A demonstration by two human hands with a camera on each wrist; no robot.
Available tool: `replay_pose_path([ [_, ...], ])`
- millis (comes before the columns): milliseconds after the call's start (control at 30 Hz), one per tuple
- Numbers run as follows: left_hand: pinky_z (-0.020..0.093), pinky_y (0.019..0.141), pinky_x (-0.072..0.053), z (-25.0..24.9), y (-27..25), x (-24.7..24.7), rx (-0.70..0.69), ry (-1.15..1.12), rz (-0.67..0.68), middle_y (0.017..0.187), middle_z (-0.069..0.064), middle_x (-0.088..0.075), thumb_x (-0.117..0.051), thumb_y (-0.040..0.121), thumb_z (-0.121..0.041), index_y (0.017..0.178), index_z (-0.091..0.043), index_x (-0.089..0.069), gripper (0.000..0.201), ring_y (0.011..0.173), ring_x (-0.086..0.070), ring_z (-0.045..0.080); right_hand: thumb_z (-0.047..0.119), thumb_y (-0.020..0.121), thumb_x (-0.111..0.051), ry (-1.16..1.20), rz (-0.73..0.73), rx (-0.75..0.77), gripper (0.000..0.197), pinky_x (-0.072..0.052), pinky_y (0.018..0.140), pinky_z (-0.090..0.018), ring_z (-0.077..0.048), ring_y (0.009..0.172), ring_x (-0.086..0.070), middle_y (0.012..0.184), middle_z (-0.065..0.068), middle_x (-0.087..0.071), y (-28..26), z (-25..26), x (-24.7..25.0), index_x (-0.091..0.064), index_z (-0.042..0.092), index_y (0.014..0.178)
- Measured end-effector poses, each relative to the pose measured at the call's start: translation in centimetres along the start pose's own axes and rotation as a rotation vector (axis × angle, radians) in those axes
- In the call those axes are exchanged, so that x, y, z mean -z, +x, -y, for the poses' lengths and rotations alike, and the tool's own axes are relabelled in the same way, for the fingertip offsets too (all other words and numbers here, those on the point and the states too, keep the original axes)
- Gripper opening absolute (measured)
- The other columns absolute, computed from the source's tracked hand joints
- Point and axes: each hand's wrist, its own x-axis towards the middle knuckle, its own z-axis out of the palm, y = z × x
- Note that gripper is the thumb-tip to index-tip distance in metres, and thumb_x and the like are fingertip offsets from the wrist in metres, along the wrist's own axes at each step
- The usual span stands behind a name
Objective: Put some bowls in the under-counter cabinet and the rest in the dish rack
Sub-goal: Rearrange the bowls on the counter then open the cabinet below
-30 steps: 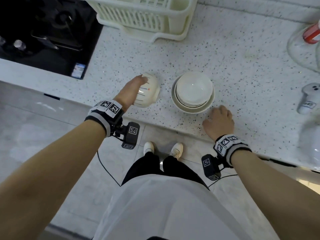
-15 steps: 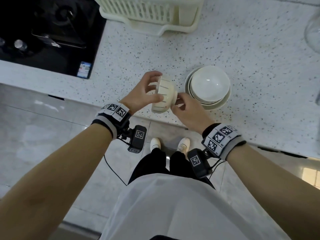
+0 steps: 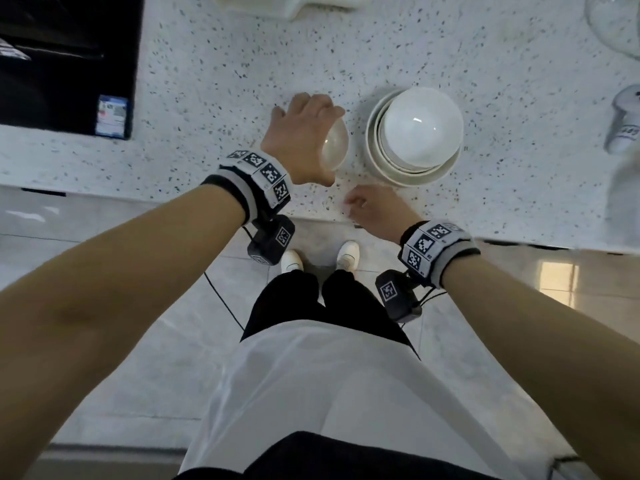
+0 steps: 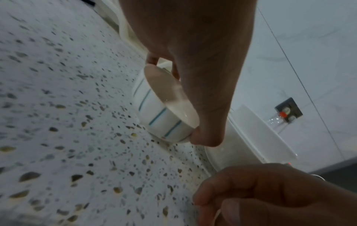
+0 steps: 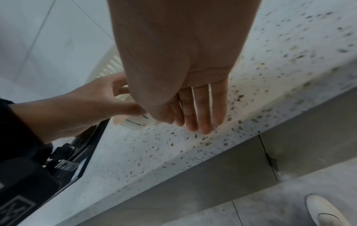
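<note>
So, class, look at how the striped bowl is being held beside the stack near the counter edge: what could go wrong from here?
1. The left hand holds the striped bowl only by its rim, tilted; it might slip and drop onto the counter.
2. The bowl hangs close beside the stack; a swing could knock and chip them.
3. The stack sits near the counter's front edge, and the right hand is not steadying it.

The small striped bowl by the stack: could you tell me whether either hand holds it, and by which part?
The left hand grips the striped bowl by its rim, thumb on the near edge and fingers over the far edge. The right hand holds nothing.
</note>
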Motion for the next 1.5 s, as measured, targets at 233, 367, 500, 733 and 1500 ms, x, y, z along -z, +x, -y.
replay_pose_path([
  [233,0.060,0.111,-0.023,-0.2,-0.5,-0.5,-0.022,-0.042,-0.039,0.159,0.003,-0.023,-0.074,0.062,-0.049,0.149,-0.020,-0.026,0.103,0.146,-0.019,0.029,0.016,0.091,-0.051,0.191,-0.199,-0.034,0.025,-0.052,0.091,-0.037,-0.019,0.095,-0.062,0.108,-0.003,-0.069,-1.4,-1.1,-2.1,-0.069,0.016,0.109],
  [367,0.048,0.113,-0.020,-1.0,-4.6,-1.9,-0.114,-0.215,-0.253,0.155,0.004,-0.030,-0.061,0.078,-0.039,0.149,-0.016,-0.029,0.081,0.143,-0.027,0.026,0.013,0.093,-0.051,0.305,-0.277,-0.008,0.024,-0.053,0.091,-0.035,-0.014,0.089,-0.062,0.102,0.002,-0.069,-3.6,-2.5,-3.1,-0.071,0.016,0.108],
  [500,0.041,0.113,-0.019,-2.1,-9.2,-6.1,-0.275,-0.163,-0.067,0.151,0.001,-0.036,-0.056,0.080,-0.025,0.146,-0.018,-0.036,0.069,0.139,-0.031,0.021,0.015,0.091,-0.049,0.323,-0.307,-0.037,0.028,-0.056,0.087,-0.035,-0.013,0.084,-0.065,0.097,0.008,-0.069,-5.9,-5.9,-5.3,-0.073,0.022,0.104],
  [733,0.046,0.117,-0.013,-3.1,-11.3,-12.4,-0.251,0.060,0.006,0.151,0.004,-0.035,-0.050,0.076,-0.021,0.145,-0.015,-0.035,0.070,0.140,-0.030,0.025,0.017,0.092,-0.050,0.318,-0.245,-0.147,0.025,-0.055,0.092,-0.043,-0.021,0.093,-0.067,0.109,0.000,-0.071,-6.0,-11.8,-10.3,-0.071,0.018,0.105],
  [1500,0.057,0.117,-0.018,-3.3,-9.8,-20.8,-0.212,0.140,-0.603,0.143,0.010,-0.049,-0.053,0.066,-0.008,0.141,-0.007,-0.047,0.075,0.137,-0.026,0.025,0.012,0.093,-0.045,0.621,-0.477,-0.382,0.030,-0.049,0.088,-0.028,-0.024,0.104,-0.063,0.111,-0.006,-0.067,9.2,-16.6,-20.5,-0.068,0.012,0.112],
])
